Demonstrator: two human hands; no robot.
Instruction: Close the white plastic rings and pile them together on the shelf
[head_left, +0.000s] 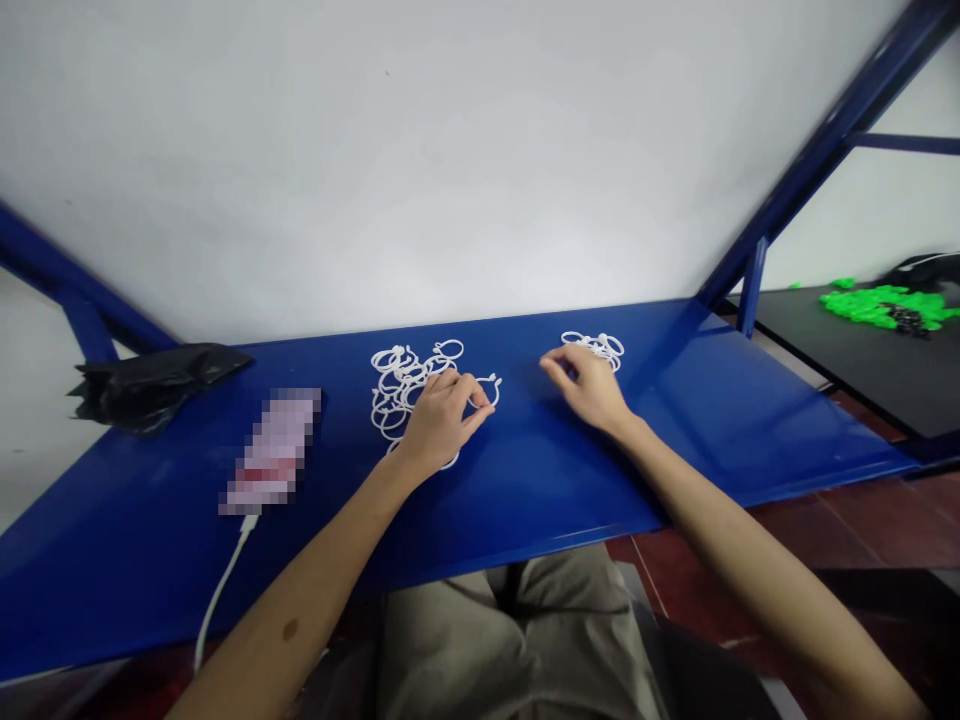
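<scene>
1. At the bottom centre of the frame, the person's khaki trousers (517, 645) sit below the front edge of a glossy blue table (525, 500).
2. At lower left, a white cable (216, 592) runs up to a flat, pixelated object (271, 450), pale with a reddish band.
3. Near the centre, the left hand (441, 418) pinches a single white ring (498, 392) between thumb and forefinger. This ring is thin, smooth and round, with a small knobbed end at its top.
4. Under and beyond that hand, left of centre, lies a tangled pile of white rings (409, 373). They are slim, glossy loops, overlapping at many angles, some with little knobs.
5. Right of centre, the right hand (589, 385) has its fingers curled, thumb near forefinger; whether they grip anything, I cannot tell.
6. Just beyond it is a smaller cluster of matching rings (604, 338), partly hidden by the hand.
7. At middle left lies a crumpled black bag (161, 385).
8. Across the top stands a whitish panel (450, 160); at far right, bright green pieces (889, 305) lie on a black table (847, 360).
</scene>
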